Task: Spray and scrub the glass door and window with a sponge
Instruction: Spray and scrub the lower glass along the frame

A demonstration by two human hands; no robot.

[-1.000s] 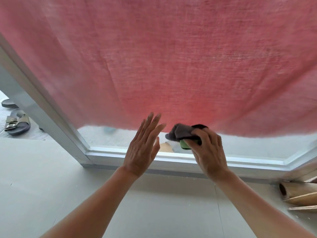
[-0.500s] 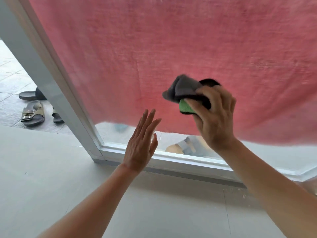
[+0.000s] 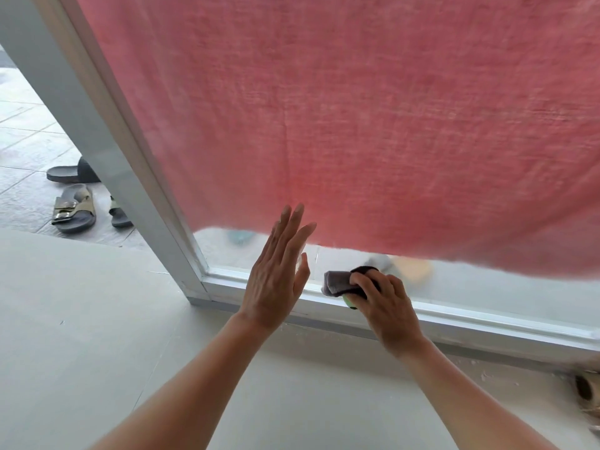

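Scrubbing the bottom strip of the glass [image 3: 487,289] looks like the step in hand, going by the head view, the only one given. R hand [image 3: 386,306] is low, right by the bottom rail [image 3: 470,323] of the frame, its fingers [image 3: 365,280] curled tight round the sponge [image 3: 348,300], of which only a green edge shows under the palm, w/ a grey cloth [image 3: 336,282] folded over its top; the bundle sits at the pane just above the rail. L hand [image 3: 276,280] is just beside it to the left, fingers [image 3: 293,222] straight and together, holding nothing, palm toward the glass; can't tell if it actually touches. Pink curtain [image 3: 357,125] hangs behind the pane and stops short of the rail, so the low strip is bare & looks hazy. Frame post [image 3: 97,125] runs down at left; sandals [image 3: 73,207] lie outside beyond it, well apart from the work. To do this well, imo: press the sponge flat, not on its corner, run it along the rail in overlapping passes, work it into the glass/rail corner where grime collects. L hand can brace the door so it doesn't swing. Watch the loose cloth flap: it may drag & smear. Can't say from here how wet the pane is.
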